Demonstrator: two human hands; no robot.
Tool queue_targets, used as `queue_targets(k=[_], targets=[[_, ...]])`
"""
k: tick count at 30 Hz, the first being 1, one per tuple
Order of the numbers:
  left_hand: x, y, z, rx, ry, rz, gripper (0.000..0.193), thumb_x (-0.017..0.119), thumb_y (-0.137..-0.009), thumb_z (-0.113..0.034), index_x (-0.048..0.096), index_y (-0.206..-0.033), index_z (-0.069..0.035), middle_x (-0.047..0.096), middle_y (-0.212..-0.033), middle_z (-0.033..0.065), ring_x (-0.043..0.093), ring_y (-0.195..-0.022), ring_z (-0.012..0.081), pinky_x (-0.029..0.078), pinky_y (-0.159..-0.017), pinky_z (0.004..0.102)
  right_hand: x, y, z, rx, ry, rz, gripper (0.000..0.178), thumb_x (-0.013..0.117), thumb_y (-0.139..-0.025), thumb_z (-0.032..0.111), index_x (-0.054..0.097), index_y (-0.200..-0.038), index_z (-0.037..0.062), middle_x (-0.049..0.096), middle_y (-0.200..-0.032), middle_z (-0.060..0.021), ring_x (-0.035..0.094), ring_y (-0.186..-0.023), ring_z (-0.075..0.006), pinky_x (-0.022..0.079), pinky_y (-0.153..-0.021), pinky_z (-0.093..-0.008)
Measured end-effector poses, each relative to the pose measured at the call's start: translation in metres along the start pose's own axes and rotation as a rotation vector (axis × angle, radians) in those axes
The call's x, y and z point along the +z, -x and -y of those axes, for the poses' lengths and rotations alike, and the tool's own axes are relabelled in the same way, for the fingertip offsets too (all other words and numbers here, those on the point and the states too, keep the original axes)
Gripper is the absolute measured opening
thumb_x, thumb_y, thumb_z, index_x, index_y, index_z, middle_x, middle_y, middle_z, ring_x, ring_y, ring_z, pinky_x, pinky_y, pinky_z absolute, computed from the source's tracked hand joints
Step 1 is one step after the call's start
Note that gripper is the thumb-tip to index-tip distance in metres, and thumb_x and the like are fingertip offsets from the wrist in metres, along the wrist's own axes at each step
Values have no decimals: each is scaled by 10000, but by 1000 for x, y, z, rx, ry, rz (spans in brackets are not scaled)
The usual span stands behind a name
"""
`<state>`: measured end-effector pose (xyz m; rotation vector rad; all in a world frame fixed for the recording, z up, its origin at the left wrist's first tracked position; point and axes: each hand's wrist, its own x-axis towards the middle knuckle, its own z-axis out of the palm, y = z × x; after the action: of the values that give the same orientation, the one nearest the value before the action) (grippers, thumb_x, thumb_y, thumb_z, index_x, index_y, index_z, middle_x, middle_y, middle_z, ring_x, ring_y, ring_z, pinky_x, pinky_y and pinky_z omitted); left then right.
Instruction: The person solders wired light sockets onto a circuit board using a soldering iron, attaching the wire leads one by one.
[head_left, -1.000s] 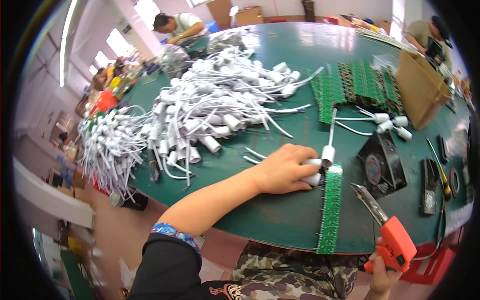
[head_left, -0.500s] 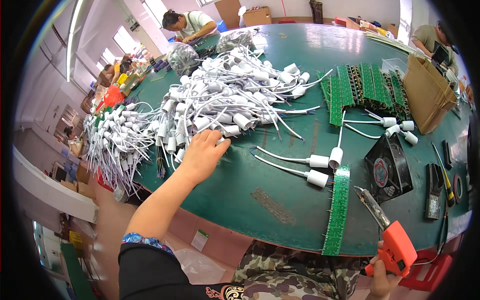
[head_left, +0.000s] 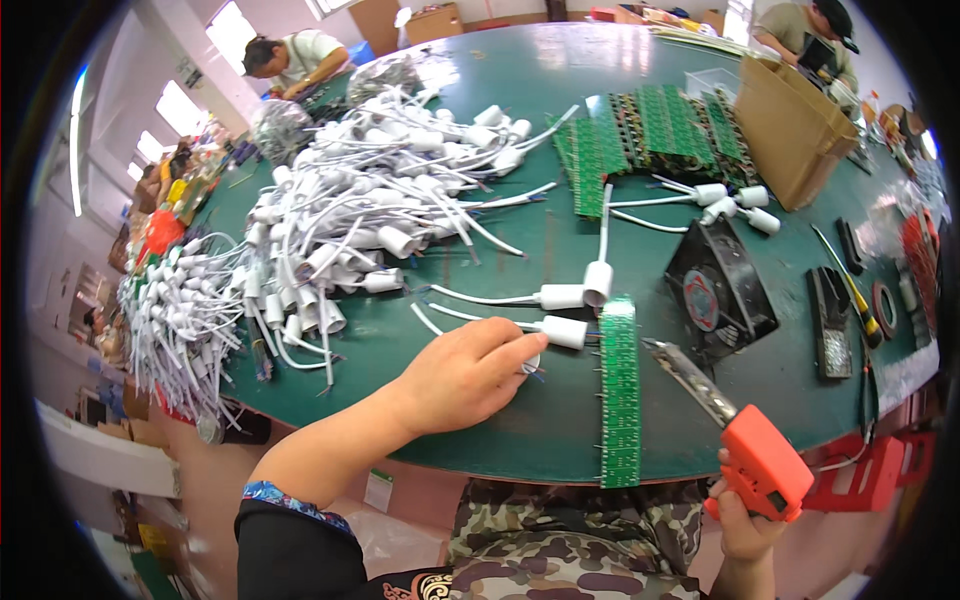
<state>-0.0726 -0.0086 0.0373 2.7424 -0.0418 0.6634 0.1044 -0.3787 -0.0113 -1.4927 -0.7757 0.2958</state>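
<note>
My left hand (head_left: 465,375) is closed on a white lamp holder with a wire tail, mostly hidden under the fingers; its rim (head_left: 533,363) peeks out by the fingertips. Just beyond the fingers lies another wired lamp holder (head_left: 565,332), with a third (head_left: 562,296) behind it. One more lamp holder (head_left: 597,284) sits at the far end of a narrow green circuit board strip (head_left: 620,400). In my right hand (head_left: 742,525) is a red soldering gun (head_left: 765,460), its metal tip pointing toward the strip's right edge.
A big heap of white wired lamp holders (head_left: 350,190) covers the table's left side. Stacked green boards (head_left: 650,130), a black fan (head_left: 720,290) and a cardboard box (head_left: 795,130) stand to the right. A screwdriver (head_left: 850,290) lies farther right. Two people work across the table.
My left hand has moved right and nearer, from the heap to beside the board strip, bringing a lamp holder along. The view has turned rightward; my right hand still holds the soldering gun.
</note>
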Motion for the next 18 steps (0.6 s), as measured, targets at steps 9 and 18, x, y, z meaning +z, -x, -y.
queue_targets(k=[9,18], targets=[[51,-29,-11,-3,-8,-102,394,769,-772,-50,646,-1145,-76,622,-1108,127,639,-930,328,546,-745,427,17,-23,30,142,79,13,150,769,-751,40,739,-897,22,727,-878,-102,698,-760,-254,558,-708,-327],[59,-26,-12,71,-32,-128,340,778,-760,-9,603,-1048,-59,672,-1066,143,662,-825,323,544,-679,416,11,-23,17,-29,201,71,275,793,-750,52,731,-1016,16,737,-916,-104,721,-801,-259,589,-773,-352]])
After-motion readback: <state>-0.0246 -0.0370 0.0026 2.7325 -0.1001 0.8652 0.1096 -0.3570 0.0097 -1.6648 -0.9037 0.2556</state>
